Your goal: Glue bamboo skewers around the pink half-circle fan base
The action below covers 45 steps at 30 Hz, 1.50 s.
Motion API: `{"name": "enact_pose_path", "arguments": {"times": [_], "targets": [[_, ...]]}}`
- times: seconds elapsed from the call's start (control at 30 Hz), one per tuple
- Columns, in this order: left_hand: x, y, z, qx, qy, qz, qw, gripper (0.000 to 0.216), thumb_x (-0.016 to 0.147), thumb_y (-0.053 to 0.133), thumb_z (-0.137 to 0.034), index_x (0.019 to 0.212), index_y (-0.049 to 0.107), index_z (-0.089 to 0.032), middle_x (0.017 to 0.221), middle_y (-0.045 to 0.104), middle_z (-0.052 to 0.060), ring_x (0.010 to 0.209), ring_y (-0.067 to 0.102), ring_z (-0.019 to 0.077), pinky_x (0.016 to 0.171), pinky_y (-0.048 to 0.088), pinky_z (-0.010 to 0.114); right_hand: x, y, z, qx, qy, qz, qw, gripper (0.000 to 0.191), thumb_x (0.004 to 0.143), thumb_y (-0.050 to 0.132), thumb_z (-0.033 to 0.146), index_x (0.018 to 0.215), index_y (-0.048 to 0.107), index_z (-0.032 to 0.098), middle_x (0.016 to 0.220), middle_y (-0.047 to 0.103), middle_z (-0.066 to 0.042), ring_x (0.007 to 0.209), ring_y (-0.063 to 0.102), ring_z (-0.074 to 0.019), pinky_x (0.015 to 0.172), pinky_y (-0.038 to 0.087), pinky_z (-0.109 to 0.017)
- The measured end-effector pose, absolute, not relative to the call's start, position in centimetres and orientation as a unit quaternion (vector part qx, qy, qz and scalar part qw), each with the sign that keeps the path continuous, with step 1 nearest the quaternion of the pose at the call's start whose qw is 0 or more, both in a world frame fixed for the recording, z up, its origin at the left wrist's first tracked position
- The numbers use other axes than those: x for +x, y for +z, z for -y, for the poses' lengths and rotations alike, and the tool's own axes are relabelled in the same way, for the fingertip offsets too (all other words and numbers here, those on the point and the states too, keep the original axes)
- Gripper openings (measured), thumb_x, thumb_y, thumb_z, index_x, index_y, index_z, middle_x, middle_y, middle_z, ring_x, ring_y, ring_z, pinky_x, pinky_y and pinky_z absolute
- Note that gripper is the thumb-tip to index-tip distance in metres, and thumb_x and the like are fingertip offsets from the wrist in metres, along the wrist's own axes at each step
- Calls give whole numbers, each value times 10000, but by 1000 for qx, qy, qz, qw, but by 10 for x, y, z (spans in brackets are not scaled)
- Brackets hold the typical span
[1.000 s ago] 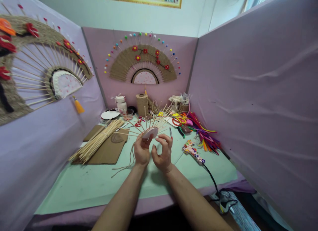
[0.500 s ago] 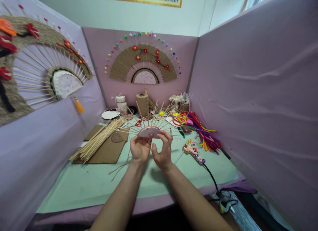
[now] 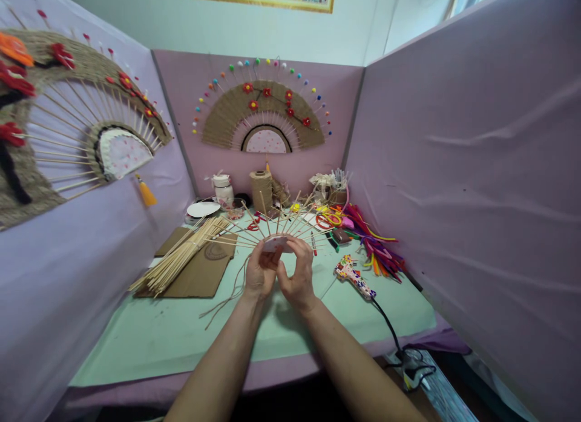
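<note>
Stick fan (image 3: 275, 243), newly turned (slightly), left hand (image 3: 260, 275) nearer right hand (image 3: 299, 276)

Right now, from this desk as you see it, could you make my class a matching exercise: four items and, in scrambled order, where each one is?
Items
1. half-round piece
2. bundle of sticks
3. glue gun
4. spool of twine

Places
A. lying across brown cardboard
B. upright, below the fan straight ahead
C. in the left hand, with the right hand at its edge
D. right of both hands, attached to a black cord

Pairs: 1-C, 2-A, 3-D, 4-B
</note>
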<state>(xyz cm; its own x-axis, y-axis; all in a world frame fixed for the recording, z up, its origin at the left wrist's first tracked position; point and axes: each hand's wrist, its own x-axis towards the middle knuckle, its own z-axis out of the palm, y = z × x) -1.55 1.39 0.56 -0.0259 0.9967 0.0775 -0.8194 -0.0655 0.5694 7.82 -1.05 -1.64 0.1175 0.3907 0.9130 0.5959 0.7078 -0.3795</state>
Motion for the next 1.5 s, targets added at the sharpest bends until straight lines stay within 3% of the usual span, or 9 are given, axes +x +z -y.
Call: {"name": "enact_pose_path", "arguments": {"times": [0.53,0.63,0.83,1.0,1.5], "targets": [[-11,5,-10,289,700,-186,626,191,746,723,-311,835,746,-143,830,765,58,775,707,156,809,535,277,79,-17,10,-376,-73,653,653,479,844,534,196,1309,419,202,1277,529,-139,1226,495,-277,996,444,-547],[-9,4,-8,309,706,-193,607,215,747,731,-326,860,739,-143,888,766,69,836,712,174,864,526,307,78,-17,11,-361,-73,653,662,490,840,537,188,1315,419,215,1280,525,-135,1228,496,-280,992,454,-551],[-7,3,-4,356,694,-185,598,460,705,783,-339,1120,670,-177,1023,752,106,1009,693,248,988,477,424,77,-17,13,-319,-68,664,673,499,824,558,149,1301,441,233,1243,546,-124,1198,520,-272,989,477,-541],[-7,2,-3,395,681,-196,584,417,682,796,-296,1068,691,-177,1077,740,105,1061,673,264,1045,437,448,77,-17,12,-316,-71,664,674,509,817,556,128,1304,444,229,1259,542,-129,1199,520,-276,989,474,-551],[-9,-4,-5,486,662,-291,490,386,769,699,-293,1143,695,-200,1222,684,86,1184,600,246,1093,385,414,78,-15,14,-312,-98,677,659,497,822,523,106,1297,467,242,1226,605,-105,1186,542,-266,977,473,-541]]}}
